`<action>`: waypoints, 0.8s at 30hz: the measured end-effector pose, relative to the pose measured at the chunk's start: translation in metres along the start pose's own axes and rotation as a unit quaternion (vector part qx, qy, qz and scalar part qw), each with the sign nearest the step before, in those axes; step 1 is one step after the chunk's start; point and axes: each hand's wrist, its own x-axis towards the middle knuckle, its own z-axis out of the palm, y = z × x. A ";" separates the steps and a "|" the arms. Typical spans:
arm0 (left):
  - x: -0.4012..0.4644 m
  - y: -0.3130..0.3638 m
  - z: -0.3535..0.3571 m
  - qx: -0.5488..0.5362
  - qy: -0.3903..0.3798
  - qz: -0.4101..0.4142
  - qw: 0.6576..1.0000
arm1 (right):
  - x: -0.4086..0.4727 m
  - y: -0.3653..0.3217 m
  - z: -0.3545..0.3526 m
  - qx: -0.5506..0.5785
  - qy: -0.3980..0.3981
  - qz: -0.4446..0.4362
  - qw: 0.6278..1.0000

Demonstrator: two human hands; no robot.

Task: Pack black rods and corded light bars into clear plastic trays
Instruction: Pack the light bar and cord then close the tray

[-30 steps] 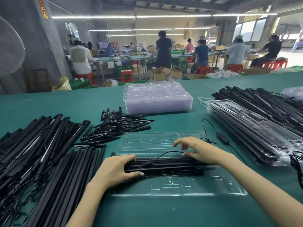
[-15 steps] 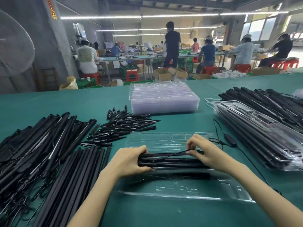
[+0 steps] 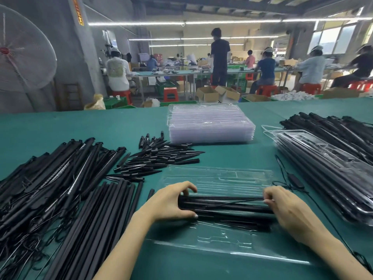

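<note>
Both hands now clamp the bundle of black rods by its ends, left hand at the left end, right hand at the right, whereas a second ago they pressed it down. The bundle sits over the open clear tray on the green counter, its cord trailing right.

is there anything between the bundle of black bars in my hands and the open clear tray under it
Nothing visible blocks it. The bundle of black bars, held by the left hand and right hand, sits directly over the clear tray.
</note>
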 end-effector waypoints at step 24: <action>-0.018 -0.006 0.001 -0.062 0.151 0.097 0.982 | -0.005 0.023 -0.014 0.022 0.081 -0.012 0.996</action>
